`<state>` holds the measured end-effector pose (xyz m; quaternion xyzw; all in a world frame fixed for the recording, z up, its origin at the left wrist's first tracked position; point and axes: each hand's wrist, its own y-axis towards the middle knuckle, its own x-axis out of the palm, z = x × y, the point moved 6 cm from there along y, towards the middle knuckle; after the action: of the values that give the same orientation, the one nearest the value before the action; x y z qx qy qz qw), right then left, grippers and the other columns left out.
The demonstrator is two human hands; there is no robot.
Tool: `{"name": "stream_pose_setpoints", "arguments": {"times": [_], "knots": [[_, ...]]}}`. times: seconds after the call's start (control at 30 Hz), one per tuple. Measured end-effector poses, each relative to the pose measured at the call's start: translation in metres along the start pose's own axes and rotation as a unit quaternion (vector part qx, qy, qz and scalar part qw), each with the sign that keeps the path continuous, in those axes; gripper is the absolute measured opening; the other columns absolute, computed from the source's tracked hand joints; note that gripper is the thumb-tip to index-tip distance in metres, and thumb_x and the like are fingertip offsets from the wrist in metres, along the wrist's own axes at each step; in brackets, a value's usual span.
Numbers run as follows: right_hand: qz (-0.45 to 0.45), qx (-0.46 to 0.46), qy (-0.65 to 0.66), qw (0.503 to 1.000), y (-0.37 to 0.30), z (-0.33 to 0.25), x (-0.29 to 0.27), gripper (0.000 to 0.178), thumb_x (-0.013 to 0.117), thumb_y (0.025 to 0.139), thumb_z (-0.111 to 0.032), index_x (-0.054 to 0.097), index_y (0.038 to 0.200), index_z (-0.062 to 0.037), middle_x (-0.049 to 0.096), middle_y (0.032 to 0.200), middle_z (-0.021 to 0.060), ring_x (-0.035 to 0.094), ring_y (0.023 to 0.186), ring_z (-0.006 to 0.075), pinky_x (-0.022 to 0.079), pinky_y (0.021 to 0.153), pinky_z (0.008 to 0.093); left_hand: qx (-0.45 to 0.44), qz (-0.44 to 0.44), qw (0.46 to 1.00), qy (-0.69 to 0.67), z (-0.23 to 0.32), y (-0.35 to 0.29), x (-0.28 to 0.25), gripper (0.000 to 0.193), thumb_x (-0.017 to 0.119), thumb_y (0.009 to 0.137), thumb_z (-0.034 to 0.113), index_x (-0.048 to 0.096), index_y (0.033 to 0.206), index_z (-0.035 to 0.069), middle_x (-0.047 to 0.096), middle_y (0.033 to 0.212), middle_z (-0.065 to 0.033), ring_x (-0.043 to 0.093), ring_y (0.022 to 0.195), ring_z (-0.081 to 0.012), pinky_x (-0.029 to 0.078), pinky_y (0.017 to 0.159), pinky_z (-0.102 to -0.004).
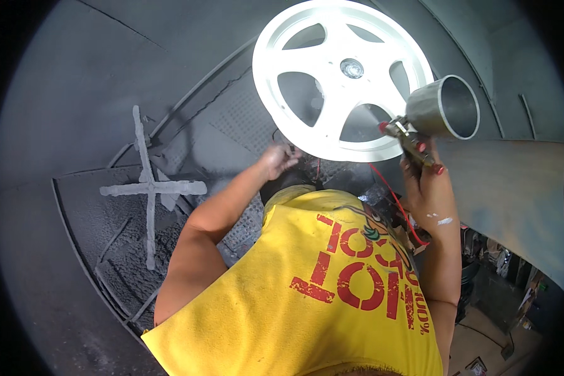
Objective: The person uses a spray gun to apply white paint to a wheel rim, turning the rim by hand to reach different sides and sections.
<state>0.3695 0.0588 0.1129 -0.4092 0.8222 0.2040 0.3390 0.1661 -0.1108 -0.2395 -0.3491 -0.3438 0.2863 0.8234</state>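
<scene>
A white spoked car wheel rim (344,88) stands face toward me at the top, brightly lit, with a metallic disc (351,68) at its hub. My right hand (427,178) grips a spray gun (410,143) with red knobs. The gun's wide metal cup (429,108) overlaps the wheel's right edge, and its nozzle points left across the lower right spokes. Beside the wheel's lower left edge, my left hand (279,161) has its fingers curled. What they hold, if anything, is hidden.
Left of me stands a crossed metal stand (149,187) coated in grey. A red hose (400,205) hangs between the wheel and my right forearm. Grey, paint-dusted walls (106,62) surround the wheel. A pale panel (514,188) is at right, above cluttered items (501,257).
</scene>
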Motion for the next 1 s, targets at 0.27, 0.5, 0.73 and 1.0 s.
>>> {"name": "stream_pose_setpoints", "arguments": {"times": [0.27,0.5,0.73,1.0], "knots": [[0.028,0.015,0.009,0.999,0.009,0.001,-0.001,0.033,0.053,0.093,0.002,0.048,0.126,0.0022,0.063,0.096,0.0305,0.060,0.092,0.0506,0.049,0.076,0.0464,0.080,-0.017,0.995,-0.060,0.021,0.008,0.010,0.046,0.041,0.084,0.000,0.049,0.129,0.000,0.056,0.125,-0.0102,0.060,0.107,-0.0242,0.053,0.091,-0.0369],[-0.107,-0.028,0.010,0.994,-0.009,-0.014,0.019,0.038,0.056,0.093,-0.001,0.044,0.128,0.0053,0.061,0.094,0.0310,0.059,0.091,0.0512,0.048,0.075,0.0486,0.006,-0.050,0.999,0.000,-0.023,-0.031,0.067,0.053,0.044,0.082,-0.003,0.041,0.135,0.003,0.057,0.121,-0.0092,0.060,0.106,-0.0222,0.054,0.090,-0.0373],[-0.044,-0.029,-0.020,0.998,-0.002,0.000,0.015,0.037,0.056,0.092,-0.001,0.047,0.127,0.0066,0.062,0.086,0.0290,0.059,0.085,0.0508,0.048,0.071,0.0490,-0.060,-0.059,0.996,0.017,-0.052,-0.021,0.057,0.048,0.045,0.084,-0.003,0.047,0.131,0.001,0.058,0.119,-0.0096,0.060,0.103,-0.0221,0.054,0.087,-0.0349],[0.030,0.006,-0.001,1.000,0.013,-0.008,0.002,0.032,0.054,0.092,0.000,0.049,0.124,0.0049,0.063,0.088,0.0284,0.060,0.084,0.0506,0.048,0.069,0.0477,0.095,0.010,0.993,-0.067,0.010,0.008,-0.001,0.032,0.042,0.086,-0.002,0.055,0.115,-0.002,0.061,0.107,-0.0127,0.060,0.095,-0.0217,0.053,0.083,-0.0340]]}}
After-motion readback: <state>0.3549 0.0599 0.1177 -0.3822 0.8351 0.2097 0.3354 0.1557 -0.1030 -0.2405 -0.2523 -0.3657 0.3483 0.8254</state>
